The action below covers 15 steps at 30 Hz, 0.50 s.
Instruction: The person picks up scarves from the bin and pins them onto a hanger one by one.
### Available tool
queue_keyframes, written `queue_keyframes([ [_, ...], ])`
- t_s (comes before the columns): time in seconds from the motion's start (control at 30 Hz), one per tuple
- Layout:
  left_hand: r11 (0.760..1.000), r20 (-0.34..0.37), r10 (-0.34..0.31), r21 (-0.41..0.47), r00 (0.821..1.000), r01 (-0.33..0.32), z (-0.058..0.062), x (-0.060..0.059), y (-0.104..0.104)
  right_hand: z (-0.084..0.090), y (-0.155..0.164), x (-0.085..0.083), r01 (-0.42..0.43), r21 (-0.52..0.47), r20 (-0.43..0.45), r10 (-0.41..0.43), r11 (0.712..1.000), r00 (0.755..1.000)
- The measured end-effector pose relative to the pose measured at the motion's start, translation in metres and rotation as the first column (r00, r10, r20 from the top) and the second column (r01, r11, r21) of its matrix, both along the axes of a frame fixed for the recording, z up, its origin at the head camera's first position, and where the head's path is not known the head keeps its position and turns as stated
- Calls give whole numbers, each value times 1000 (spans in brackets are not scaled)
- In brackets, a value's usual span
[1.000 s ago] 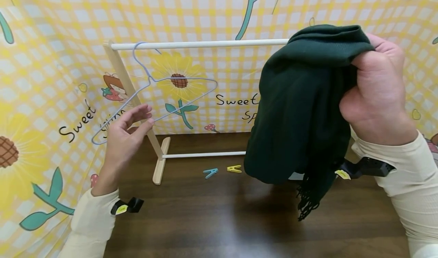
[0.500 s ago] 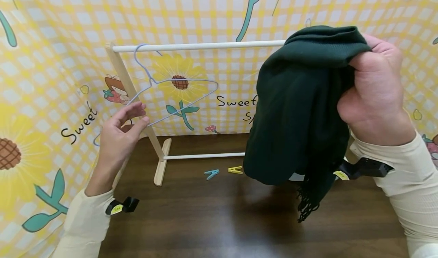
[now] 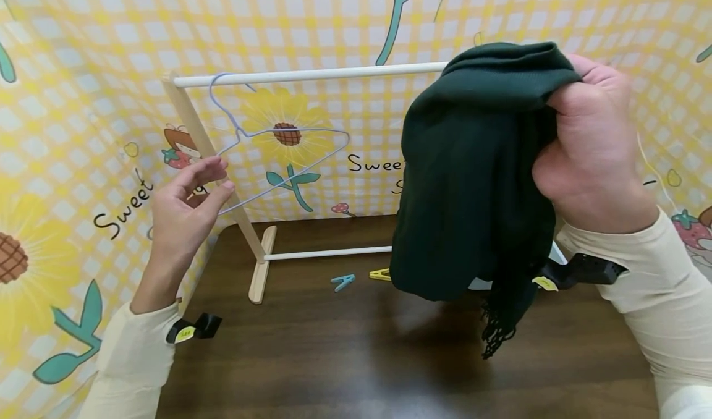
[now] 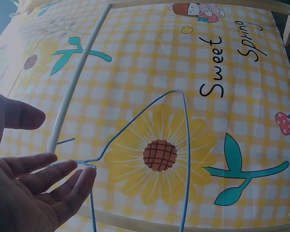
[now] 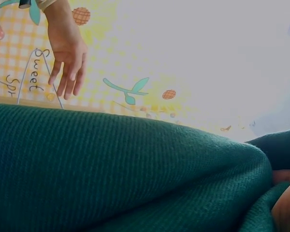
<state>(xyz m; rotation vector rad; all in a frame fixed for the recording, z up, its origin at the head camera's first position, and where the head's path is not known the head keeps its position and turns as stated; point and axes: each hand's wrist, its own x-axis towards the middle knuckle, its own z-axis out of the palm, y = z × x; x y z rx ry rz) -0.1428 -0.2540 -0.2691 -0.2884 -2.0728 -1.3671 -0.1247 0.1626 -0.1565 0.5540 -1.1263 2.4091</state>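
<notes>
A folded dark green scarf [image 3: 467,178] with a fringed end hangs from my right hand [image 3: 595,147], which grips its upper fold. In the right wrist view the scarf [image 5: 125,164] fills the lower half, hiding most of that hand. My left hand [image 3: 186,221] is held up at the left with relaxed fingers, in front of a thin blue wire hanger [image 3: 295,130]. The hanger hooks over the rack's white top bar [image 3: 334,73]. In the left wrist view the left hand [image 4: 29,183] holds nothing; its fingertips overlap the neck of the hanger [image 4: 187,140], contact unclear.
A blue clothespin [image 3: 343,281] and a partly covered yellow clothespin [image 3: 381,275] lie on the brown tabletop [image 3: 311,357]. The rack's wooden left foot [image 3: 262,264] stands behind them. A pale object [image 3: 480,284] is mostly concealed by the scarf. Patterned cloth surrounds the rack.
My left hand has drifted left and slightly up across the hanger. The right hand and scarf have shifted a little left, now covering part of the yellow clothespin.
</notes>
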Motion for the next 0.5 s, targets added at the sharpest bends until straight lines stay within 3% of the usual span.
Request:
queue_keyframes([
  [0.5, 999, 0, 49, -10, 999, -49, 9, 0, -3, -2, -14, 0, -23, 48, 58, 21, 999, 998],
])
